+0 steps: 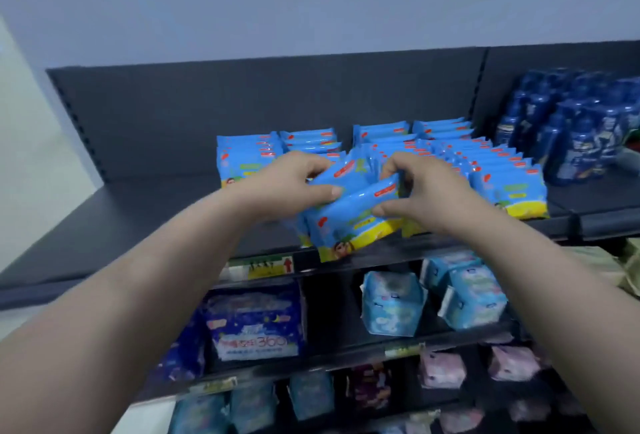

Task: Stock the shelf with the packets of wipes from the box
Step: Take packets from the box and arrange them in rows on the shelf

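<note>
Blue soft packets of wipes (353,215) sit at the front edge of the top shelf (145,212). Left hand (291,184) and right hand (419,187) have fingers clamped on their top edges. They look light, squashy, slippery; gripping the ends seems best.

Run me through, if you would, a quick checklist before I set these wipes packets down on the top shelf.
1. Left hand grip on the held packets: fingers curled round them, ok.
2. Right hand grip: pinches their top edge, ok.
3. Held packets upright: tilted, with the bottom at the shelf's front edge, not ok.
4. Free room on the top shelf: bare stretch left of the stock, ok.
5. Standing rows tidy: upright, ok.
6. Blue bottles out of the way: apart at the right, ok.
7. Box with remaining stock: not in view, cannot tell.
</note>
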Action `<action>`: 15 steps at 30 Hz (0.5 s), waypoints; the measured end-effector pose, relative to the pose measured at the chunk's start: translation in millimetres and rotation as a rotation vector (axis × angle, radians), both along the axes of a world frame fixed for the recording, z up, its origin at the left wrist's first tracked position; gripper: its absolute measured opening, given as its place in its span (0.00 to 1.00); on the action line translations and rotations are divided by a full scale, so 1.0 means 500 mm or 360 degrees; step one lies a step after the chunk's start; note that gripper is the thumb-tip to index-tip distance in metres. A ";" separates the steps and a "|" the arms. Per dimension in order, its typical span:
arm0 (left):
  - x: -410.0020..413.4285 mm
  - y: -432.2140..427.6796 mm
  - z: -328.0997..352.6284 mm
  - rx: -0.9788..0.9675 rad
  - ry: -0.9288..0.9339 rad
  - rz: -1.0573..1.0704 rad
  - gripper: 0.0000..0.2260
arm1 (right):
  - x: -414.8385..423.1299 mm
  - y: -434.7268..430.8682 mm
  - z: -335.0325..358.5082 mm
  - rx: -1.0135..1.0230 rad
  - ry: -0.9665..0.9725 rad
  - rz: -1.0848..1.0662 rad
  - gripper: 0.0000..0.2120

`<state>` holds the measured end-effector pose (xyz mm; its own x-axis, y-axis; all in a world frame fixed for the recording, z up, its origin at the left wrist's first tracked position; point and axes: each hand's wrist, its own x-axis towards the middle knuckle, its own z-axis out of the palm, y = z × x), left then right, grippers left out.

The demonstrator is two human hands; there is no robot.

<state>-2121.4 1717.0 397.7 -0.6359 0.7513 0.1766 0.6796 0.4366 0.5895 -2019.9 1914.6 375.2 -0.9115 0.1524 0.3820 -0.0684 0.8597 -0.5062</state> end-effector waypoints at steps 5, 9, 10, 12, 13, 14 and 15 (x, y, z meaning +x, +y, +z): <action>-0.159 -0.112 0.042 -0.0334 0.0228 0.0251 0.09 | -0.106 -0.021 -0.032 -0.0384 -0.0067 -0.0036 0.19; -0.234 -0.128 0.008 -0.0834 0.0239 0.0242 0.24 | -0.167 -0.033 -0.070 -0.0535 -0.0237 -0.0102 0.16; -0.247 -0.124 -0.006 -0.0939 0.0270 0.0214 0.27 | -0.178 -0.036 -0.076 -0.0528 -0.0258 -0.0126 0.15; -0.265 -0.114 -0.031 -0.1085 0.0344 0.0175 0.30 | -0.200 -0.041 -0.086 -0.0430 -0.0266 -0.0164 0.15; -0.268 -0.109 -0.040 -0.1109 0.0377 0.0166 0.31 | -0.210 -0.043 -0.089 -0.0364 -0.0268 -0.0178 0.15; -0.270 -0.107 -0.048 -0.1107 0.0410 0.0159 0.31 | -0.219 -0.047 -0.090 -0.0294 -0.0271 -0.0194 0.14; -0.271 -0.105 -0.055 -0.1078 0.0438 0.0162 0.30 | -0.228 -0.049 -0.090 -0.0217 -0.0264 -0.0226 0.14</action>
